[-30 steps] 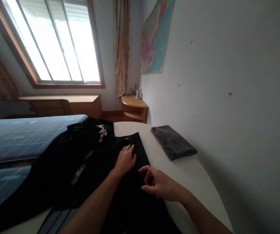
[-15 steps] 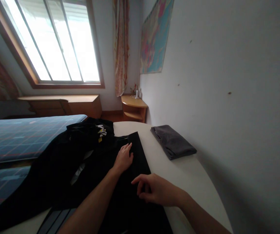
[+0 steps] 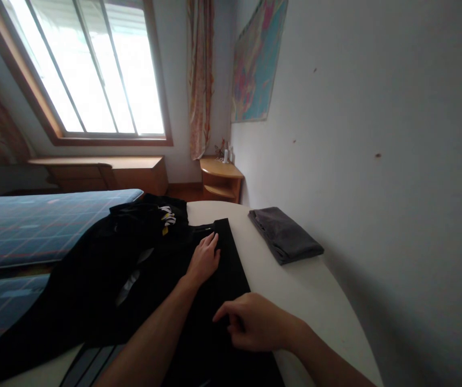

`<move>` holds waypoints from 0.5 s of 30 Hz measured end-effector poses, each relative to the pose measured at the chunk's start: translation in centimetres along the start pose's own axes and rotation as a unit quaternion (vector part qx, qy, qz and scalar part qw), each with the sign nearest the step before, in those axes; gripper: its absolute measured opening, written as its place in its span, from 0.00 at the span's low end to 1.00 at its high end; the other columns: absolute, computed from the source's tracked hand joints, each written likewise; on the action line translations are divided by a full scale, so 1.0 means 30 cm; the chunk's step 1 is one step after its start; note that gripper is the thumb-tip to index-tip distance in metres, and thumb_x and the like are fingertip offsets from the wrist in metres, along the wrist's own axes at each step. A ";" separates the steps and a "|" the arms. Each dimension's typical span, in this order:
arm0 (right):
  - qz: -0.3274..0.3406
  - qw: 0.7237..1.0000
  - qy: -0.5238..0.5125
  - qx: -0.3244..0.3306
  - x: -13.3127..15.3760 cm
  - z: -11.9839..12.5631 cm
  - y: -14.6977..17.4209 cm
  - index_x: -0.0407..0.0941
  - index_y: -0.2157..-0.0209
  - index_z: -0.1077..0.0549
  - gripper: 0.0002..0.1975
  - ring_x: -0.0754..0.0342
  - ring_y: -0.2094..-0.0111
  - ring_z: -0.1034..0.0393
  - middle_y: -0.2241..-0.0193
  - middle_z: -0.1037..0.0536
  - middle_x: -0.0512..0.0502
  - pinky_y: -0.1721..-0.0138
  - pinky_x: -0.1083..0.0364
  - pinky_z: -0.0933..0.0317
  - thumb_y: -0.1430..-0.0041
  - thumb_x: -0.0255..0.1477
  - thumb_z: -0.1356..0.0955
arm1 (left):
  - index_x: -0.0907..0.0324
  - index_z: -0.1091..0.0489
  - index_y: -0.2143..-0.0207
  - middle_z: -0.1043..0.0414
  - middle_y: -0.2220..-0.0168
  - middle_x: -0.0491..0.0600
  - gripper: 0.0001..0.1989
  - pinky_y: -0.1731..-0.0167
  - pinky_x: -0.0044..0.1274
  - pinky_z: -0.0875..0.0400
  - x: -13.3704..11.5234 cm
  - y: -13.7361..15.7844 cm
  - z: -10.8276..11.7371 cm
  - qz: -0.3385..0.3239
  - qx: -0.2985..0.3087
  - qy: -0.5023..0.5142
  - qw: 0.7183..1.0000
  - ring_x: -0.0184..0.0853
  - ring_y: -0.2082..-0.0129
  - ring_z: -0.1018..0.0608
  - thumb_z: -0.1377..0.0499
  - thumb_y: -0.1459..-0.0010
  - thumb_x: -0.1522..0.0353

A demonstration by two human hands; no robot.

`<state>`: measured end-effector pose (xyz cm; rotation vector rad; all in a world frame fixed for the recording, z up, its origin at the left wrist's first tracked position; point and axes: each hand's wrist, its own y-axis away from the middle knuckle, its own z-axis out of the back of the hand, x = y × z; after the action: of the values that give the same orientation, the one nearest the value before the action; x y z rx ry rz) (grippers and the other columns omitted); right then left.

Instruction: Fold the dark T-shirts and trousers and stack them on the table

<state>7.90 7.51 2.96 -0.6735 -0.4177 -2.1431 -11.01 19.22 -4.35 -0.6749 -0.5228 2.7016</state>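
Observation:
A black garment (image 3: pixel 199 338) lies spread over the white round table, with a straight folded strip (image 3: pixel 231 263) along its right side. My left hand (image 3: pixel 204 259) rests open on it near the far end, fingers stretched forward. Closer to me, my right hand (image 3: pixel 253 322) is over the same cloth, index finger pointing left and the others loosely bent; I see nothing held in it. Whether its fingertips press on the fabric is hard to tell. To the left is more black clothing (image 3: pixel 89 269), with a white and yellow print (image 3: pixel 167 217) at its far end.
A folded dark grey cloth (image 3: pixel 285 235) sits on the table (image 3: pixel 315 301) by the wall. Blue checked mattresses (image 3: pixel 53 231) are at left. Behind stand a low wooden desk (image 3: pixel 134 169) and a corner shelf (image 3: pixel 221 167), under a window and a wall map (image 3: pixel 257 64).
My right hand has moved slightly toward me and down along the folded strip. My left hand stays almost where it was, and the fold near its fingertips lies a little differently.

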 end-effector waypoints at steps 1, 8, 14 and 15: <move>0.003 1.000 -0.002 -0.013 0.001 0.001 0.000 0.49 0.51 0.23 0.24 0.59 0.74 0.30 0.74 0.23 0.55 0.68 0.62 0.41 0.52 0.22 0.33 | 0.66 0.40 0.36 0.39 0.35 0.61 0.27 0.37 0.34 0.39 0.000 -0.004 -0.001 -0.004 0.004 0.005 1.000 0.43 0.36 0.35 0.48 0.38 0.71; -0.022 1.000 0.001 -0.008 0.002 0.010 0.010 0.49 0.51 0.23 0.21 0.58 0.75 0.30 0.77 0.24 0.55 0.69 0.61 0.41 0.49 0.29 0.29 | 0.66 0.38 0.37 0.36 0.36 0.60 0.26 0.38 0.35 0.39 -0.019 -0.004 0.002 0.038 0.011 -0.025 0.999 0.45 0.36 0.35 0.47 0.35 0.64; -0.016 1.000 -0.002 0.009 -0.014 -0.005 0.007 0.49 0.49 0.24 0.26 0.58 0.74 0.30 0.75 0.23 0.55 0.69 0.62 0.41 0.53 0.23 0.31 | 0.57 0.28 0.44 0.25 0.49 0.53 0.21 0.46 0.35 0.32 -0.027 0.004 0.022 0.058 -0.017 -0.032 0.998 0.44 0.49 0.26 0.43 0.39 0.66; -0.014 1.000 -0.010 0.009 -0.016 -0.007 0.006 0.49 0.49 0.24 0.27 0.59 0.74 0.30 0.74 0.23 0.55 0.69 0.62 0.41 0.54 0.23 0.31 | 0.56 0.27 0.45 0.24 0.50 0.52 0.20 0.47 0.35 0.31 -0.025 0.002 0.021 0.053 -0.014 -0.027 0.998 0.43 0.50 0.25 0.43 0.40 0.67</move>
<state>8.23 7.60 2.52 -0.6837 -0.4594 -2.1578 -10.72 18.71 -3.56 -0.6550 -0.5539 2.8231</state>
